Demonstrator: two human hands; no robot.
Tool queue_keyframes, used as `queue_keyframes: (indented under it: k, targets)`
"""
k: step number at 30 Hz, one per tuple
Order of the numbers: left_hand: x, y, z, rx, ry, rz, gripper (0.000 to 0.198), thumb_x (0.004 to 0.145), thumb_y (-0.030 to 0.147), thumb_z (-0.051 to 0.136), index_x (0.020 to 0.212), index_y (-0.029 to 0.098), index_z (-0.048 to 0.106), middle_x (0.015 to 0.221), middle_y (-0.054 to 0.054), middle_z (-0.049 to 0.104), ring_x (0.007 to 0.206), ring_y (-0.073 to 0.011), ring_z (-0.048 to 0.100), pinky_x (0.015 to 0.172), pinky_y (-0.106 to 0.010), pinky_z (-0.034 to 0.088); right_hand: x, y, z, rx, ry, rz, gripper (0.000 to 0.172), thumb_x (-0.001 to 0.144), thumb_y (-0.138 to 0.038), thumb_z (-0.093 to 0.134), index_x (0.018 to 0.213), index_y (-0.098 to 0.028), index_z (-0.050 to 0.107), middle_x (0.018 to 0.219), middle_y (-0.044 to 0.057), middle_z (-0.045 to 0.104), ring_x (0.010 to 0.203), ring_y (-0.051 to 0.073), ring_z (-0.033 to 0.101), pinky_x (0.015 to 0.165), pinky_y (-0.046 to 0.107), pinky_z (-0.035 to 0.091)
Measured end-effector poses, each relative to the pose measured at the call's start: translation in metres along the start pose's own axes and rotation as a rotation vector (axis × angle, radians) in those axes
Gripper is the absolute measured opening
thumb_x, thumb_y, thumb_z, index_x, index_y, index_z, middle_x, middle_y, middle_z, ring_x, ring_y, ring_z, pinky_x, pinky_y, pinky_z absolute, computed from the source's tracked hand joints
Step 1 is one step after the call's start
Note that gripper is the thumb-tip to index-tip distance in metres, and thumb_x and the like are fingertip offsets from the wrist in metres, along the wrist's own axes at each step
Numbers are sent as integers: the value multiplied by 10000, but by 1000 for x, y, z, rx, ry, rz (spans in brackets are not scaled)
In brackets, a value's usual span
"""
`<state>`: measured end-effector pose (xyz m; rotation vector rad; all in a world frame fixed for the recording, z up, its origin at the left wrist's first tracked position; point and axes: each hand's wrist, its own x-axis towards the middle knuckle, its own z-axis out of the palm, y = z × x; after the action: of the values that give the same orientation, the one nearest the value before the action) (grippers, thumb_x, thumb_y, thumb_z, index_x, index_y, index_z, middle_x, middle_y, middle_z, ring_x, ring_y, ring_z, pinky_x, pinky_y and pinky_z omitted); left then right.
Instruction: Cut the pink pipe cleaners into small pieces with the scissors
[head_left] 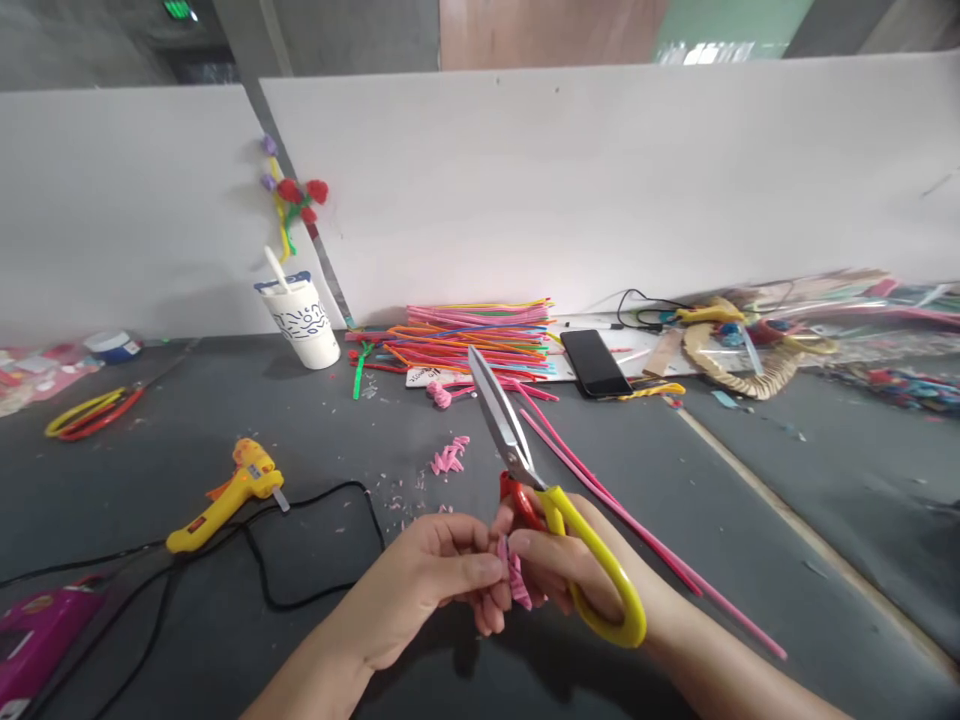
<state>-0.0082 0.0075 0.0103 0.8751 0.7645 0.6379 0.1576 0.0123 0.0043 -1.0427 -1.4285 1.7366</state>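
Observation:
My left hand is closed, its thumb and fingertips pinching a small pink crinkled strip in front of me. My right hand is closed around a pair of scissors with yellow and red handles. Their blades point up and away, to the left, and look nearly together. The right fingertips also touch the pink strip, partly covering it. Beyond my hands, a small pile of pink crinkled pieces lies on the dark table. Two long pink pipe cleaners run diagonally beside my right hand.
A yellow glue gun with a black cord lies at left, near a purple device and other scissors. At the back stand a white cup, piled pipe cleaners and a phone, before a white partition.

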Motion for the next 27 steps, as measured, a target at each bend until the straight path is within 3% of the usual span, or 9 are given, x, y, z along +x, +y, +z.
queue_keyframes:
  k: [3,8,12,18,23,27]
  targets:
    - [1,-1,0,31,-8,-12,118,720,235,596,701,121,620,654,-54,608,525,-118,540,531,-242,422,-2,-5,2,-18,12,25,117,728,-267,536,689,-174,477,457,-73,477,368,55,400,355,159,297]
    - [4,-2,0,138,76,98,103,748,199,563,749,120,630,661,-57,635,601,-136,565,606,-262,434,-1,-10,10,-56,109,58,92,707,-159,499,646,-184,434,455,-80,490,392,52,437,354,133,301]
    - [5,-4,0,200,139,112,74,725,175,591,669,131,611,577,-12,602,527,-102,521,549,-227,417,0,-8,11,-110,173,70,103,697,-176,502,621,-183,433,439,-88,457,370,48,409,345,142,311]
    - [4,0,0,110,148,98,101,738,204,588,662,137,581,557,-2,598,515,-105,548,540,-224,428,2,-2,2,-99,313,12,183,738,-303,498,621,-198,406,386,-105,375,324,51,352,332,163,291]
    - [4,1,-1,22,211,107,81,730,197,597,690,128,589,574,-20,615,515,-109,555,519,-217,429,3,-2,3,-143,234,41,98,719,-284,505,737,-192,473,462,-98,380,365,56,353,358,172,289]
    - [4,2,-7,-52,349,238,68,708,199,632,732,139,612,617,-10,627,541,-100,567,549,-205,448,-1,-3,5,-462,221,-41,167,715,-304,532,666,-203,409,532,-77,396,454,69,365,419,183,276]
